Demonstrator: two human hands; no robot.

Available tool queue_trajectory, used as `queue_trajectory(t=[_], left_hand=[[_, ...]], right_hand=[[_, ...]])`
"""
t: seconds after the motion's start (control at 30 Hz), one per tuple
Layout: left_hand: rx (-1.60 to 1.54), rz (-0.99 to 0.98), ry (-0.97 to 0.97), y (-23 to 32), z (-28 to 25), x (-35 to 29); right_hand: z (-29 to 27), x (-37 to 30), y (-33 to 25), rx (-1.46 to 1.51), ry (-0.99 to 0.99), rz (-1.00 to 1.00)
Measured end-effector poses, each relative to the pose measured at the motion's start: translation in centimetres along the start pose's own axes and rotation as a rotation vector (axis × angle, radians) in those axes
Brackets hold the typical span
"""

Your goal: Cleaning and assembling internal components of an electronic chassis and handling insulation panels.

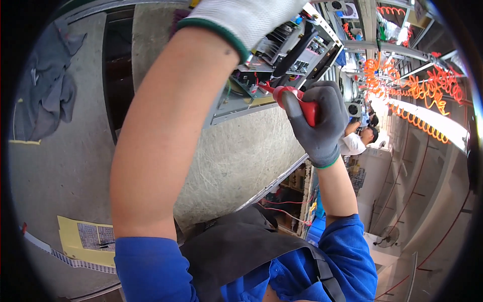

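Observation:
My right hand [324, 121], in a dark grey glove, is closed around a red squeeze bottle [310, 112] with a thin pointed nozzle. The nozzle points left into an open metal-cased electronic unit [229, 111] and ends close to wires and small parts on a circuit board [246, 80]. Whether the tip touches them I cannot tell. My left hand [236, 22], in a white glove with a green cuff, reaches over the unit's left side. Its fingers lie hidden or beyond the upper edge. A black bar-like part [294, 53] crosses the unit.
The unit stands on a scratched grey worktable [241, 161]. A grey cloth [50, 95] lies at far left, a yellow card [70, 236] and a ruled strip [45, 245] at lower left. Orange coiled hoses [420, 90] hang at right. Beyond my right hand is another person [356, 143].

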State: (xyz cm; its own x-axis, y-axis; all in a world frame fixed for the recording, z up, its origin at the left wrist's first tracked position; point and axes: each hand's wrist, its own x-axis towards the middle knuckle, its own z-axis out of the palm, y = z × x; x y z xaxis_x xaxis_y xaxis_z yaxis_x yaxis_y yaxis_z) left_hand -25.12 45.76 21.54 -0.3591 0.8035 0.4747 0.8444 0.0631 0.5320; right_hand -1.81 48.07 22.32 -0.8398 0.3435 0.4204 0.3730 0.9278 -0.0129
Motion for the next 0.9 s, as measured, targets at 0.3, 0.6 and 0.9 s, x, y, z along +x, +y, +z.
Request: queue_trajectory(t=[0.3,0.6,0.9], left_hand=[[-0.174,-0.150,-0.081,-0.7,-1.1,-0.8],[-0.175,-0.136,-0.058,-0.7,0.8,-0.4],[-0.193,-0.108,-0.161,0.2,-1.4,0.0]], right_hand=[[1.0,0.9,-1.4,-0.059,-0.088,-0.083],[0.8,0.7,-0.9,-0.084,-0.092,-0.126],[0.2,0.6,-0.3,-0.101,-0.088,-0.108]])
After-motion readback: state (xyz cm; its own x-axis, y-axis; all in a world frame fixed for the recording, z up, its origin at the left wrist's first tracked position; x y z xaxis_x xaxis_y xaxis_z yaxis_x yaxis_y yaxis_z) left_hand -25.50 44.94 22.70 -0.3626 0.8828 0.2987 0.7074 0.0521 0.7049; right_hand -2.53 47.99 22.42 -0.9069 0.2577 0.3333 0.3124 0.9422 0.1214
